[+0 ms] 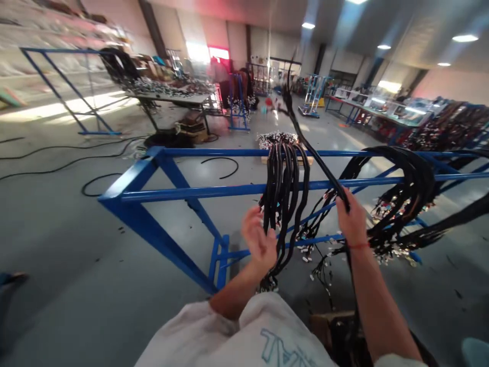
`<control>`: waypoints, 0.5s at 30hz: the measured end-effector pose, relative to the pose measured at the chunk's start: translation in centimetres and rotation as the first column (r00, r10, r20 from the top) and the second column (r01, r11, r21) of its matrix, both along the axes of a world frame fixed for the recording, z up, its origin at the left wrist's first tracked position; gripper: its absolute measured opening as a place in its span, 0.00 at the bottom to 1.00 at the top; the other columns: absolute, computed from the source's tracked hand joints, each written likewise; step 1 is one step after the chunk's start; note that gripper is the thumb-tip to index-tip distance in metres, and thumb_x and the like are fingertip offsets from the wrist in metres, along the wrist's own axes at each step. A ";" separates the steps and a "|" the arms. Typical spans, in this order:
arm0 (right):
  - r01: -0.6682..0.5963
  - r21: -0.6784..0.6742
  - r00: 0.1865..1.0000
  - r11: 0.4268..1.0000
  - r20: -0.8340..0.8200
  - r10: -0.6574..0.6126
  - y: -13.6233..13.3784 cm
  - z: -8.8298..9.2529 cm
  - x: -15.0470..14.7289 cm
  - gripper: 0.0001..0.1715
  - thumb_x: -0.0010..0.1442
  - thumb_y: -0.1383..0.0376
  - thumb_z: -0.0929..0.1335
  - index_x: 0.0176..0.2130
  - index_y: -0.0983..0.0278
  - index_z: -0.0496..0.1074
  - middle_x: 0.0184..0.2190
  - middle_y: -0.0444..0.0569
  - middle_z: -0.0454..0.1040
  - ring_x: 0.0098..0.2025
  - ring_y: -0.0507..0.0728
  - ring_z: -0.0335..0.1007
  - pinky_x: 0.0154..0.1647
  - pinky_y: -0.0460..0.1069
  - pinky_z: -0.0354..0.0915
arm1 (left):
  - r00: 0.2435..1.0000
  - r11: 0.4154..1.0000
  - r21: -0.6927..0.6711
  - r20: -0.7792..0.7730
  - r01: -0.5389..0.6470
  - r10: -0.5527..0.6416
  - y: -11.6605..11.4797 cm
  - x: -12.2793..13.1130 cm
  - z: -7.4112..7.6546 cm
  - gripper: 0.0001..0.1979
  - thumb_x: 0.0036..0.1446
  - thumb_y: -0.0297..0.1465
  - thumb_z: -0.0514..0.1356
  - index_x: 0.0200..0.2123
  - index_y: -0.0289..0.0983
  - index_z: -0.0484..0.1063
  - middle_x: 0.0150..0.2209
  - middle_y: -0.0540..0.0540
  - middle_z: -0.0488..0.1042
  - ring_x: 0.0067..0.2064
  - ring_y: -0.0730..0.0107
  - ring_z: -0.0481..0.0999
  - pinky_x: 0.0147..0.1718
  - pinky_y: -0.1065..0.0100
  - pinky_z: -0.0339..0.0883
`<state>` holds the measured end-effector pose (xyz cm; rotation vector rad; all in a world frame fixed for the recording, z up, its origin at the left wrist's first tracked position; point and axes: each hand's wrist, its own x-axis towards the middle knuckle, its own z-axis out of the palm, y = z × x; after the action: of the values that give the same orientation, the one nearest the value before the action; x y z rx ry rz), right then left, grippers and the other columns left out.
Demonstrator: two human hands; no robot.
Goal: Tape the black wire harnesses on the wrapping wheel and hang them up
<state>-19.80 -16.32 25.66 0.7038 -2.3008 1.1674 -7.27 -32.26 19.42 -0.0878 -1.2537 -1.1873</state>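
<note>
My right hand (352,216) is wrapped round a black wire harness (311,148). Its upper part slants up and to the left above the blue rack (206,192), and its lower part hangs below the hand. Beside several black harnesses (284,188) draped over the two blue rails, my left hand (260,237) is raised with its fingers apart and slightly curled. Nothing shows in that left hand, and I cannot tell whether it touches the hanging harnesses.
Further right, a thick bundle of black harnesses (408,176) hangs over the rails, its white connectors dangling low. A cardboard box (323,326) stands near my feet. Behind the rack are a loaded table (179,98) and another blue frame (61,71). Cables (72,168) lie on the floor.
</note>
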 end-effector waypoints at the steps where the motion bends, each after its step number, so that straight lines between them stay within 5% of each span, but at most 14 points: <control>1: -0.015 0.020 0.998 1.000 -0.056 0.016 -1.9 -0.4 0.3 0.32 0.67 0.52 0.58 0.62 0.67 0.63 0.53 0.61 0.71 0.54 0.66 0.68 0.55 0.63 0.65 | 0.998 0.997 0.048 0.035 -0.059 0.058 -0.5 0.3 -0.4 0.17 0.64 0.32 0.57 0.56 0.45 0.63 0.59 0.43 0.63 0.61 0.62 0.64 0.57 0.60 0.63; 4: -0.177 0.103 0.974 0.979 -0.125 0.189 -5.8 -2.2 2.2 0.34 0.69 0.56 0.56 0.69 0.68 0.51 0.61 0.63 0.63 0.60 0.66 0.63 0.58 0.62 0.63 | 0.996 0.998 0.026 0.065 -0.055 0.054 0.0 0.2 -0.4 0.15 0.65 0.31 0.54 0.55 0.42 0.63 0.56 0.41 0.65 0.59 0.62 0.67 0.55 0.59 0.64; 7: -0.269 0.199 0.935 0.942 -0.179 0.305 -4.5 -2.0 0.5 0.32 0.69 0.58 0.56 0.68 0.66 0.55 0.57 0.61 0.67 0.58 0.63 0.64 0.59 0.59 0.62 | 0.976 0.952 -0.216 0.063 0.216 -0.207 2.6 0.1 0.4 0.11 0.65 0.31 0.52 0.50 0.40 0.65 0.47 0.41 0.71 0.49 0.63 0.73 0.47 0.59 0.69; 9: -0.077 0.174 0.956 0.982 -0.268 0.123 0.2 -0.8 -3.2 0.28 0.68 0.58 0.57 0.62 0.65 0.64 0.54 0.59 0.70 0.58 0.62 0.63 0.61 0.60 0.59 | 0.898 0.855 -0.277 0.173 0.438 -0.404 4.0 0.1 0.8 0.10 0.66 0.31 0.51 0.47 0.39 0.67 0.43 0.40 0.73 0.45 0.62 0.74 0.44 0.61 0.70; 10: 0.122 0.105 0.948 0.987 -0.306 -0.085 3.3 -0.1 -5.3 0.27 0.66 0.57 0.59 0.58 0.66 0.67 0.53 0.60 0.70 0.58 0.63 0.63 0.61 0.62 0.57 | 0.847 0.813 -0.253 0.245 0.525 -0.471 4.5 0.1 0.8 0.09 0.66 0.31 0.50 0.46 0.38 0.68 0.42 0.40 0.73 0.45 0.62 0.74 0.43 0.61 0.70; 11: 0.340 0.052 0.903 0.939 -0.297 -0.310 6.5 0.6 -7.5 0.26 0.64 0.56 0.61 0.54 0.69 0.70 0.52 0.62 0.70 0.57 0.65 0.63 0.61 0.64 0.56 | 0.796 0.781 -0.208 0.313 0.589 -0.517 4.9 0.2 0.8 0.10 0.67 0.31 0.49 0.44 0.37 0.69 0.42 0.39 0.73 0.44 0.63 0.74 0.42 0.62 0.70; 13: 0.664 0.080 0.746 0.743 -0.140 -0.651 11.7 1.6 -11.2 0.26 0.58 0.56 0.65 0.46 0.75 0.72 0.45 0.69 0.72 0.52 0.70 0.66 0.54 0.66 0.61 | 0.715 0.742 -0.124 0.410 0.658 -0.566 5.3 0.2 0.5 0.11 0.68 0.32 0.49 0.40 0.36 0.70 0.41 0.39 0.73 0.44 0.63 0.74 0.41 0.63 0.69; 14: 0.702 0.167 0.707 0.693 -0.042 -0.706 13.1 1.7 -12.7 0.25 0.56 0.56 0.65 0.40 0.76 0.74 0.38 0.71 0.73 0.45 0.70 0.70 0.47 0.64 0.65 | 0.686 0.727 -0.100 0.437 0.679 -0.581 5.5 0.2 0.3 0.11 0.68 0.33 0.49 0.39 0.36 0.70 0.41 0.39 0.73 0.44 0.63 0.74 0.42 0.63 0.68; 15: 0.661 0.254 0.727 0.706 0.018 -0.687 13.4 1.5 -13.8 0.23 0.56 0.55 0.64 0.33 0.74 0.74 0.29 0.67 0.73 0.37 0.68 0.71 0.38 0.60 0.67 | 0.664 0.714 -0.081 0.453 0.695 -0.595 5.6 0.0 0.0 0.12 0.68 0.33 0.49 0.38 0.36 0.70 0.41 0.39 0.74 0.44 0.63 0.74 0.43 0.62 0.68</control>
<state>-33.60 -2.93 27.21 -0.1773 -2.4705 0.5975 -7.25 -26.63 19.43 -0.5548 -1.8206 -1.7199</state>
